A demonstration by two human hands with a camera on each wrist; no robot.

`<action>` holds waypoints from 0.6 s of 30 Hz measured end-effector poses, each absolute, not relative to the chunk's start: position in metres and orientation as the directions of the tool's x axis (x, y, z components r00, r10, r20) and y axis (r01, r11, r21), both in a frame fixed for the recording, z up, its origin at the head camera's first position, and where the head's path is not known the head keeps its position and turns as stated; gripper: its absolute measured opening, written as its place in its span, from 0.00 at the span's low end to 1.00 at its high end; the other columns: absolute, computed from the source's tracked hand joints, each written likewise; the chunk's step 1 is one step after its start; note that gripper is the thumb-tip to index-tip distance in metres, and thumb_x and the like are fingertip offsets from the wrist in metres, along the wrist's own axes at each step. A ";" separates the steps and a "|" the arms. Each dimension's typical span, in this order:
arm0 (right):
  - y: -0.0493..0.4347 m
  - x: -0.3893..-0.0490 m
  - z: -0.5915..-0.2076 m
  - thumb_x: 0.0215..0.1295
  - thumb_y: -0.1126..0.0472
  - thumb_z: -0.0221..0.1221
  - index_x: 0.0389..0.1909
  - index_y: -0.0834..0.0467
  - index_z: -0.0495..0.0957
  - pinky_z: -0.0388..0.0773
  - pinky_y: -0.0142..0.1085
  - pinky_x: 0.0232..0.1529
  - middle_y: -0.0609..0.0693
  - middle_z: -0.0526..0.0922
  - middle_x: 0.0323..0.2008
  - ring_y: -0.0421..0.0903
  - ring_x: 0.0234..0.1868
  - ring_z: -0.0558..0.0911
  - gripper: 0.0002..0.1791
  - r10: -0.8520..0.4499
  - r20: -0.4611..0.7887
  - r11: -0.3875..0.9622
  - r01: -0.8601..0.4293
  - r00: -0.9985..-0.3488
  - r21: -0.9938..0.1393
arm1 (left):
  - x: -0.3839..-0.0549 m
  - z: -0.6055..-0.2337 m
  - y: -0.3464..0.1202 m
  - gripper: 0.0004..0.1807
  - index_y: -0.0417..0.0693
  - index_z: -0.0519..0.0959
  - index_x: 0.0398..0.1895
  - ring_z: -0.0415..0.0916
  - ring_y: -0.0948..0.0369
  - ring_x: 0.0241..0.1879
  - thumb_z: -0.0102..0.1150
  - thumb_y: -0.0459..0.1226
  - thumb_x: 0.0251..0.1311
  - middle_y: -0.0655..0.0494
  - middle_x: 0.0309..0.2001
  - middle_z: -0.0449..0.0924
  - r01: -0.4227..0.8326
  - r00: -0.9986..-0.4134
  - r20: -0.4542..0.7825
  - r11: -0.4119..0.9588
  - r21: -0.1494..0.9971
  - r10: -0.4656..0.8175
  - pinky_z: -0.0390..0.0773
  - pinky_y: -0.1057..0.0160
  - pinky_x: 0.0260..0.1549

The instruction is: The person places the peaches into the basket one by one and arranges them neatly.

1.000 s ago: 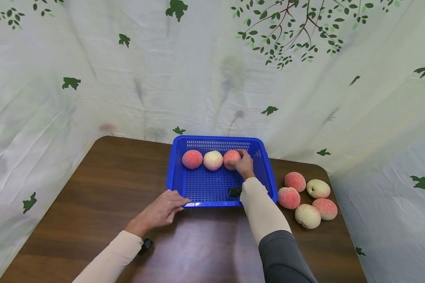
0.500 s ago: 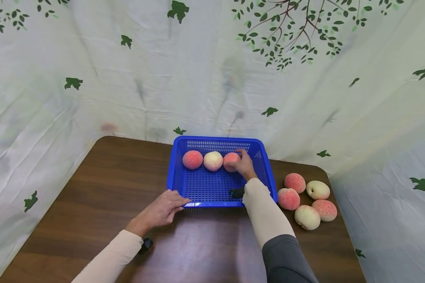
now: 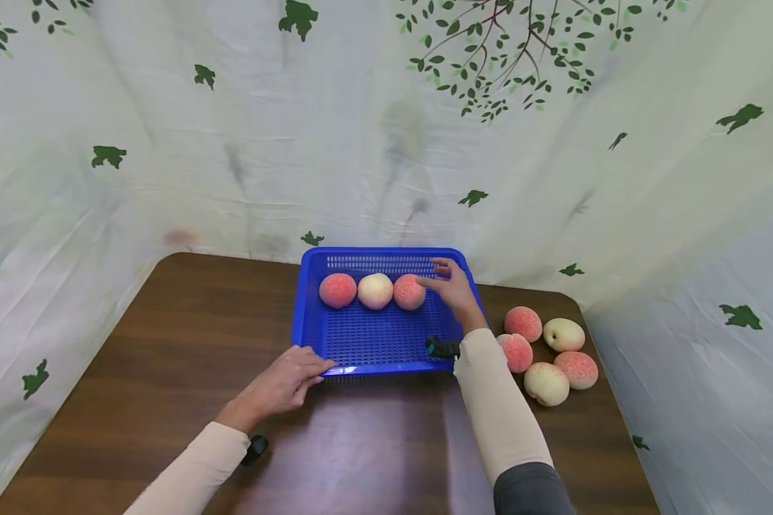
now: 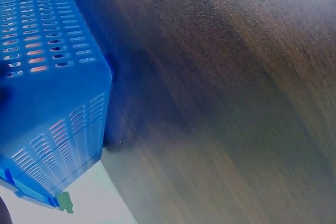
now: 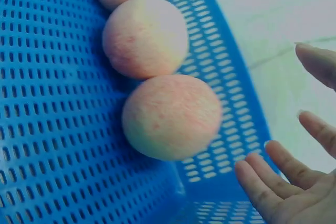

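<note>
A blue plastic basket point(image 3: 373, 370) stands at the table's back, with a row of peaches along its far wall. They are a red peach point(image 3: 338, 290), a pale peach point(image 3: 376, 292) in the middle and a pinkish-red peach point(image 3: 409, 293) on the right. My left hand point(image 3: 282, 380) grips the basket's rim at its near left corner. Over the basket's right side, my right hand point(image 3: 459, 292) has its fingers spread and holds nothing. The right wrist view shows a gap between those fingers and the nearest peach point(image 5: 172, 117).
Several more peaches, red and pale, lie loose on the table to the right of the basket, such as a cream one point(image 3: 546, 384) in front. The brown wooden table point(image 3: 200, 343) meets a white leaf-print curtain point(image 3: 251, 172) behind and at both sides.
My right hand has let go of the rightmost peach and moved away to the right, its fingers spreading. The peach stays in the row. My left hand keeps its grip on the rim.
</note>
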State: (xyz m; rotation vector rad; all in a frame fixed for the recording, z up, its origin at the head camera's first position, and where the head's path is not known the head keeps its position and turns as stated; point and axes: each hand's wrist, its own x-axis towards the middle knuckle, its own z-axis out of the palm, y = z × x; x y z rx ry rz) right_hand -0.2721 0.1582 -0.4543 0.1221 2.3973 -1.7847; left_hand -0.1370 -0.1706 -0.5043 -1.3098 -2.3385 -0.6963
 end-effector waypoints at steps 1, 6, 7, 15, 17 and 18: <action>0.162 -0.270 -0.453 0.57 0.57 0.68 0.67 0.57 0.64 0.62 0.53 0.63 0.61 0.63 0.66 0.59 0.66 0.65 0.37 -0.023 -0.163 0.272 0.151 -0.986 -0.950 | -0.137 -0.504 -0.170 0.16 0.37 0.84 0.43 0.73 0.58 0.34 0.65 0.26 0.47 0.53 0.35 0.84 0.863 -0.500 0.539 0.445 0.239 0.678 0.68 0.60 0.35; 0.180 -0.256 -0.444 0.60 0.59 0.66 0.67 0.62 0.63 0.61 0.54 0.63 0.64 0.64 0.65 0.59 0.65 0.66 0.35 -0.020 -0.118 0.193 0.112 -0.993 -0.975 | -0.136 -0.504 -0.170 0.16 0.37 0.84 0.43 0.73 0.58 0.34 0.65 0.26 0.47 0.53 0.35 0.84 0.859 -0.505 0.542 0.450 0.244 0.672 0.68 0.59 0.35; 0.184 -0.253 -0.443 0.60 0.59 0.65 0.66 0.62 0.64 0.61 0.54 0.64 0.64 0.65 0.65 0.59 0.65 0.66 0.34 -0.011 -0.114 0.178 0.110 -0.993 -0.978 | -0.136 -0.504 -0.170 0.16 0.37 0.84 0.43 0.73 0.58 0.34 0.65 0.26 0.47 0.53 0.35 0.84 0.858 -0.507 0.540 0.451 0.244 0.672 0.68 0.59 0.35; 0.219 -0.232 -0.440 0.64 0.62 0.62 0.64 0.63 0.65 0.67 0.47 0.62 0.63 0.68 0.62 0.47 0.54 0.74 0.29 0.080 -0.064 0.031 0.067 -0.995 -0.997 | -0.136 -0.504 -0.171 0.16 0.37 0.84 0.42 0.73 0.58 0.34 0.65 0.25 0.46 0.53 0.35 0.84 0.857 -0.510 0.534 0.452 0.247 0.674 0.68 0.59 0.35; 0.228 -0.226 -0.440 0.65 0.64 0.61 0.64 0.64 0.65 0.68 0.45 0.61 0.61 0.70 0.59 0.43 0.51 0.77 0.28 0.099 -0.045 -0.004 0.045 -0.994 -0.999 | -0.137 -0.504 -0.171 0.16 0.37 0.84 0.42 0.73 0.58 0.34 0.65 0.25 0.47 0.53 0.35 0.84 0.859 -0.506 0.537 0.448 0.246 0.676 0.68 0.60 0.35; 0.232 -0.223 -0.440 0.65 0.64 0.61 0.63 0.63 0.66 0.70 0.43 0.60 0.59 0.72 0.57 0.42 0.50 0.78 0.27 0.111 -0.038 -0.005 0.038 -0.993 -0.999 | -0.137 -0.504 -0.171 0.16 0.36 0.84 0.42 0.73 0.58 0.34 0.65 0.25 0.47 0.53 0.35 0.84 0.861 -0.503 0.539 0.446 0.245 0.676 0.68 0.60 0.35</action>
